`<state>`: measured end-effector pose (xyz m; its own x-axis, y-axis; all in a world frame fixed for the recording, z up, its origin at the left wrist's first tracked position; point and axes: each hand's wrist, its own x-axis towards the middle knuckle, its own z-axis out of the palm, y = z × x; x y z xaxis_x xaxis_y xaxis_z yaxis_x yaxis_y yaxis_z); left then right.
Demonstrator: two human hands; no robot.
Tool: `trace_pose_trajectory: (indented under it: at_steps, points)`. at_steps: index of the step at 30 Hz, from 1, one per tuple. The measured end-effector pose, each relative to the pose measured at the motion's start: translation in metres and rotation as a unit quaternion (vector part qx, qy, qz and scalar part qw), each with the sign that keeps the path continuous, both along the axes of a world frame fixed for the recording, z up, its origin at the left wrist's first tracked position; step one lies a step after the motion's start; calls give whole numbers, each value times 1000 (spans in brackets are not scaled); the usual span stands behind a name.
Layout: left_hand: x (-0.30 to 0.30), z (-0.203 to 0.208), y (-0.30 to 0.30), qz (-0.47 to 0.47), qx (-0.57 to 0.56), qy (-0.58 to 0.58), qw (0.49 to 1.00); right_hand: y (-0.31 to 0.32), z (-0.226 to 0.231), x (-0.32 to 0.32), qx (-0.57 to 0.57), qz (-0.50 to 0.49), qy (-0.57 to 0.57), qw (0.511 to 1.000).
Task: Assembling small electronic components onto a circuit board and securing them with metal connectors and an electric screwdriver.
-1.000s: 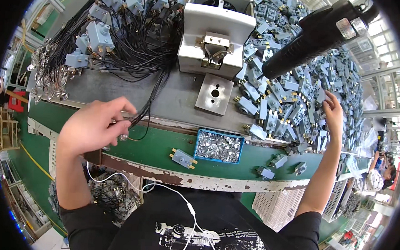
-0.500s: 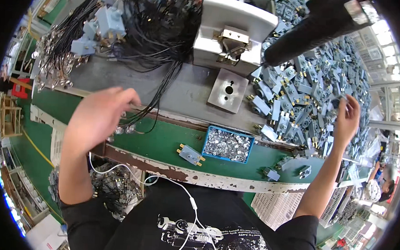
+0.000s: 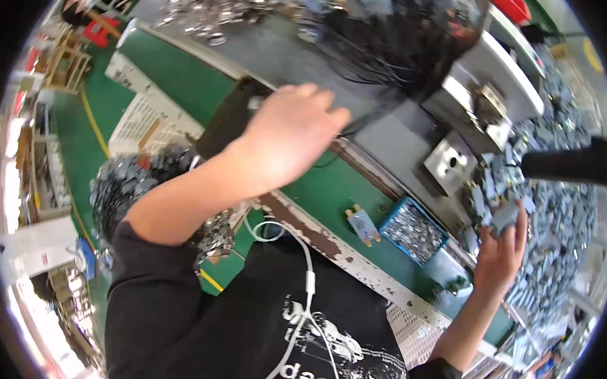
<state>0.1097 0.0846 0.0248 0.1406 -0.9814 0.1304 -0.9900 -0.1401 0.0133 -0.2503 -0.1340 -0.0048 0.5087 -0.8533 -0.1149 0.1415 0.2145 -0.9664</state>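
My left hand (image 3: 294, 131) is somewhat blurred, its fingers curled at the end of a strand of black cables (image 3: 374, 115). The fingertips are turned away, so what they grip is hidden. At the right, my right hand (image 3: 498, 262) pinches a grey-blue plug housing (image 3: 504, 217) between thumb and fingers, beside the large heap of similar housings (image 3: 559, 234). Another grey-blue plug housing with brass prongs (image 3: 363, 225) lies apart on the green bench surface. Next to it stands a blue tray (image 3: 384, 228) full of small metal pieces.
A press-like machine (image 3: 487, 82) stands at the back right, with a square metal block (image 3: 449, 163) holding holes before it. A dark cylindrical arm (image 3: 569, 164) juts in over the heap. Metal-ended cables (image 3: 216, 13) lie at the back left. A white cord (image 3: 309, 281) hangs before me.
The view has swung left, so the bench appears tilted. My left hand now meets the cable strand. My right hand has drawn nearer from the heap with a plug housing.
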Motion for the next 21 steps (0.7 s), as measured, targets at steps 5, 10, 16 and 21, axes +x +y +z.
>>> trace_pose_trajectory:
  at_steps: [5, 10, 16, 21]
  points:
    - [23, 18, -10, 11, 87, 228, 970, 16, 36, 30, -104, 89, 45, 990]
    - [19, 60, -29, -31, 123, 184, 975, 24, 49, 72, -137, 168, 167, 962]
    - [41, 77, -62, -92, 314, 444, 834, 23, 39, 75, -137, 169, 136, 967]
    - [39, 58, -60, -150, 295, 598, 730, 11, 66, 78, -185, 195, 132, 954]
